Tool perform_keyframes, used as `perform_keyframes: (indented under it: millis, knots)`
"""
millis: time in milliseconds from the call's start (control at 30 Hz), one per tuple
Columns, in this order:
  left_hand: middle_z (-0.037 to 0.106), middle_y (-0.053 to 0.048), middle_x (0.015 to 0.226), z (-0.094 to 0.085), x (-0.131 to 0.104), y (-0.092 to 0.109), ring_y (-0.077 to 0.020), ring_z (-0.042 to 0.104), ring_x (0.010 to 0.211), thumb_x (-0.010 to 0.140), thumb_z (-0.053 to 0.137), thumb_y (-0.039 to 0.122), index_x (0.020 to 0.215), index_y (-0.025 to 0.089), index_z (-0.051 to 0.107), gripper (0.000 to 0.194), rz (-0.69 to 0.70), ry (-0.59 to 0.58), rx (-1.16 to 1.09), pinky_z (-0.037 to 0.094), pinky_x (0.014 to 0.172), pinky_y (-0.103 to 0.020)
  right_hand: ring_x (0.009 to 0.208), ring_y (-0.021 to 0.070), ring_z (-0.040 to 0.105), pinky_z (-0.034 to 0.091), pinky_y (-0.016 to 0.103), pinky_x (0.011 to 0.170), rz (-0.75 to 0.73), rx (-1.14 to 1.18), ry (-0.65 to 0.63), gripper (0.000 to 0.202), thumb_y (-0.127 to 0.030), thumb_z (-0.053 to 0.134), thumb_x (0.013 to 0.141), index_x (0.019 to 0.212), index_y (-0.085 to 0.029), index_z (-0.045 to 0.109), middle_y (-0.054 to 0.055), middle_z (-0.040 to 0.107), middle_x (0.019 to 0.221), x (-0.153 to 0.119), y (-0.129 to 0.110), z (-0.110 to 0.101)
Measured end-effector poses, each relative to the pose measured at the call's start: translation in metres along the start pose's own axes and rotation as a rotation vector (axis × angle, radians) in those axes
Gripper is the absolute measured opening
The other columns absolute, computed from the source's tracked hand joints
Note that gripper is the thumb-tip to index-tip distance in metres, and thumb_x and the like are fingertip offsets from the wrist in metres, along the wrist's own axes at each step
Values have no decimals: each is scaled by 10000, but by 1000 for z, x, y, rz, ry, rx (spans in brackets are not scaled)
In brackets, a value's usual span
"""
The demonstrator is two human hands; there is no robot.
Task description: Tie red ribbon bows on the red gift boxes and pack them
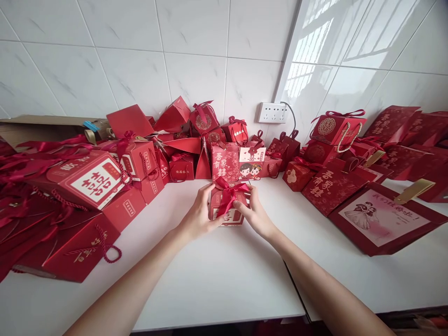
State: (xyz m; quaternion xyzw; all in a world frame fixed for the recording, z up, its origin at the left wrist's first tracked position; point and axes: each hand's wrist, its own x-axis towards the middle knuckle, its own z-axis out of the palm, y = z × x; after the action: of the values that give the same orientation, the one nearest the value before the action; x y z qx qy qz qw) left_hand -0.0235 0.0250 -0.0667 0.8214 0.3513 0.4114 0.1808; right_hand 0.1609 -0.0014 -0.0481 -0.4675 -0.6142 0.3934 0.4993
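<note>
A small red gift box with a white label and a double-happiness character stands upright on the white table in front of me. A dark-red ribbon bow is tied on its top. My left hand grips the box's left side, fingers behind and thumb along the front. On the other side, my right hand holds the right side, its thumb lying on the ribbon near the bow's tail. Part of the fingertips is hidden behind the box.
Red gift boxes with rope handles are heaped at the left, before an open cardboard box. More red boxes line the tiled wall. Red gift bags lie at the right. A power strip hangs on the wall. The white table has a seam.
</note>
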Motion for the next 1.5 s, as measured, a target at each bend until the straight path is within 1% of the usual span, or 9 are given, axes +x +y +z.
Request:
perform_keyframes:
  millis: [333,467,633,733,800,933,1067,1267,1500]
  knots:
    - [244,-171,1420,-9,-1,2,-320,282,1348,700,586,132,1427,202,111,871,47,-93,-20,327,1090,-503,1195,246,458,425,457,953,-50,-49,-23,426,-431,477,830,1164,-230,307,137,426,1305,2,6,-3]
    - [234,-180,1445,-12,0,-1,-337,264,1360,696,581,128,1439,191,84,897,84,-133,38,300,1101,-518,1215,249,437,414,474,957,-121,-103,21,395,-455,351,896,1205,-213,306,151,419,1311,1,11,-3]
    - [199,-191,1471,-11,0,-1,-355,203,1384,740,638,279,1431,201,117,869,163,-51,182,311,1086,-539,1242,299,378,370,532,979,-462,-334,216,525,-516,427,854,1248,-193,301,177,371,1292,1,14,-4]
    - [290,-168,1419,-9,0,2,-306,292,1352,818,582,300,1365,224,281,629,209,46,244,356,1065,-502,1213,325,393,375,541,970,-686,-486,175,547,-535,511,793,1201,-200,365,166,391,1245,-2,9,-4]
    - [361,-150,1365,-9,1,3,-283,365,1304,847,549,277,1282,228,403,462,241,99,257,398,1034,-474,1155,324,441,409,528,935,-742,-537,124,552,-518,572,754,1175,-209,394,159,418,1217,-3,5,-4]
    - [495,-100,1235,-9,3,5,-256,469,1198,847,542,221,1066,240,568,222,314,177,274,445,984,-447,1122,291,474,446,489,909,-745,-571,103,411,-341,594,785,1141,-225,424,142,461,1182,-4,3,-2]
    - [563,-67,1102,-9,3,9,-217,535,1090,843,563,214,894,241,612,76,381,243,317,497,905,-391,1063,247,509,483,435,860,-728,-540,164,266,-218,542,828,1082,-222,462,125,489,1112,-3,6,-2]
    - [588,-65,1060,-10,2,13,-220,545,1061,852,513,223,828,239,626,117,314,231,280,488,897,-404,989,232,550,496,412,795,-682,-534,197,103,-201,468,878,953,-234,531,102,511,1053,-3,8,-2]
    - [570,-50,1021,-11,5,12,-196,550,1031,852,530,224,834,222,592,65,203,403,135,467,907,-375,946,217,542,481,391,794,-644,-479,339,53,-247,480,890,920,-232,520,82,515,972,2,5,-5]
